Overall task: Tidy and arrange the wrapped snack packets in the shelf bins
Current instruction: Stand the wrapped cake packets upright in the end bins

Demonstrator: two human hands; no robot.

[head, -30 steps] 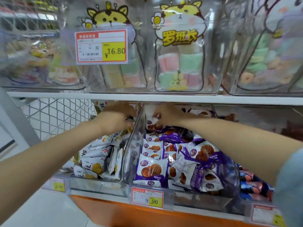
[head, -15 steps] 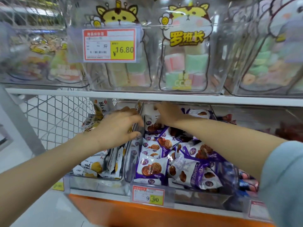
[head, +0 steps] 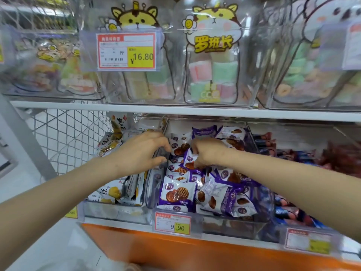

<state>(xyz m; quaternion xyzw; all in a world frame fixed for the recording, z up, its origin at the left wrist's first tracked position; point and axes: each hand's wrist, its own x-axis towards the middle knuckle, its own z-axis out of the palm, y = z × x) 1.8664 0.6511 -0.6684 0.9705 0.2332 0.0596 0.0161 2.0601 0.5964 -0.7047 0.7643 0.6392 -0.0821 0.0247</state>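
As right hand (head: 208, 153) pinches a purple packet (head: 188, 160), left hand (head: 140, 151) grip is unclear. Judged light, slippery, crushable; hold by seam.

Purple packets (head: 176, 192): white-and-purple wrappers printed with round brown waffle biscuits. They are heaped loosely at all angles, and one at the front faces outward, nearly upright.
Held packet (head: 189, 160): same kind, tilted, pinched by the right hand (head: 209, 151) above the back half of the heap.
Middle bin (head: 259, 223): clear plastic, holds the purple heap.
Yellow packets (head: 114, 191): white wrappers with a yellow picture and black characters. Several stand on edge at the front, with more piled behind.
Left bin (head: 109, 212): clear, just beside the middle bin, holds the yellow packets.
Dark packets (head: 287, 211): blue and red wrappers to the right of the middle bin, too blurred to read.
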